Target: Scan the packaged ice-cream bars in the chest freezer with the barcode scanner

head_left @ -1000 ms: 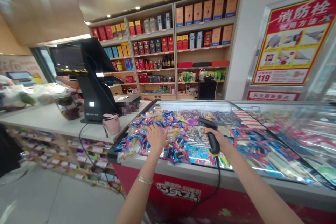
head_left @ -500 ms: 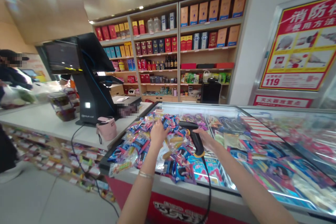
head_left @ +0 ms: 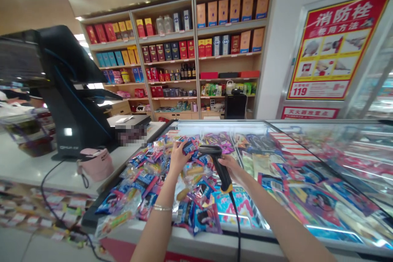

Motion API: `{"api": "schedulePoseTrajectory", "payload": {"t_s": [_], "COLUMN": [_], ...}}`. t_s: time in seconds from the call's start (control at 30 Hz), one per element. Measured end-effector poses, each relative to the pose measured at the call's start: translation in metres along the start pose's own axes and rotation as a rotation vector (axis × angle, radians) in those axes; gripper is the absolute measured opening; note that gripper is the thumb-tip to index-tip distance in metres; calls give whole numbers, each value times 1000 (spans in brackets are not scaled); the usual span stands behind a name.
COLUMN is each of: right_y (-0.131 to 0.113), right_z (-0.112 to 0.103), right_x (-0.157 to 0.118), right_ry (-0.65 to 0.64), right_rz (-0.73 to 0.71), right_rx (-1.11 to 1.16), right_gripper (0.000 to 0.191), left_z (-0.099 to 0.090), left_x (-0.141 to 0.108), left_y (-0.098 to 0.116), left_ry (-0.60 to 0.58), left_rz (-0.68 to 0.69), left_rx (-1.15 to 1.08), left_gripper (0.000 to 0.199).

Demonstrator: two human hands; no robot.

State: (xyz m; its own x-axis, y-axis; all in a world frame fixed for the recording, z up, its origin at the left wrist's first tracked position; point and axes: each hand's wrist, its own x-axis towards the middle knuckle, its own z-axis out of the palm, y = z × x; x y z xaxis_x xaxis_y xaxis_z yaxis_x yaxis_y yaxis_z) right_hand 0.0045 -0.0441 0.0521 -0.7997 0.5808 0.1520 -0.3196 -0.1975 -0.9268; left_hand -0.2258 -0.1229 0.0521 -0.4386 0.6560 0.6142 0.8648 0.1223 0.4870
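left hand point(head_left: 177, 158): fingers pinch packet point(head_left: 189, 146) above pile point(head_left: 144, 183) on freezer point(head_left: 208, 241), likely tilted to face scanner point(head_left: 220, 168) | right hand point(head_left: 231, 166): fingers wrap scanner, seemingly so it points at packet | scanner just beside packet, cable point(head_left: 236, 217) hanging down freezer front

- Open above the heaped packets point(head_left: 144, 182) left of the left hand point(head_left: 178, 160), all lying low.
- Blocked farther left by the tall screen stand point(head_left: 70, 106) and, nearer, by the pink pouch point(head_left: 96, 163) at the edge of the surface point(head_left: 68, 173).
- Tight between left hand and right hand point(head_left: 232, 167), filled by the scanner point(head_left: 220, 166) and the blue packet point(head_left: 190, 146) in the left fingers.
- Open low between the forearms point(head_left: 153, 229), but split by the cord point(head_left: 236, 213) hanging from the scanner.
- Barred at right front by the right forearm point(head_left: 270, 213), slanting across the freezer point(head_left: 254, 238).
- Open beyond, over the freezer glass, back to the shelves point(head_left: 195, 45).
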Motion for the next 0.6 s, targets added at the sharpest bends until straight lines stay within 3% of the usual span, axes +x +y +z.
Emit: {"api": "schedulePoseTrajectory", "payload": {"t_s": [0.17, 0.6], "right_y": [-4, -7], "right_z": [6, 7], "right_x": [-4, -9], "right_ry": [-48, -74], "right_rz": [-2, -33], "right_rx": [1, -9], "right_gripper": [46, 46], "left_z": [-1, 0], "left_x": [1, 1], "left_y": [2, 0], "left_ry": [17, 51], "left_rz": [-27, 10], "left_rx": [-31, -40], "left_gripper": [53, 52]}}
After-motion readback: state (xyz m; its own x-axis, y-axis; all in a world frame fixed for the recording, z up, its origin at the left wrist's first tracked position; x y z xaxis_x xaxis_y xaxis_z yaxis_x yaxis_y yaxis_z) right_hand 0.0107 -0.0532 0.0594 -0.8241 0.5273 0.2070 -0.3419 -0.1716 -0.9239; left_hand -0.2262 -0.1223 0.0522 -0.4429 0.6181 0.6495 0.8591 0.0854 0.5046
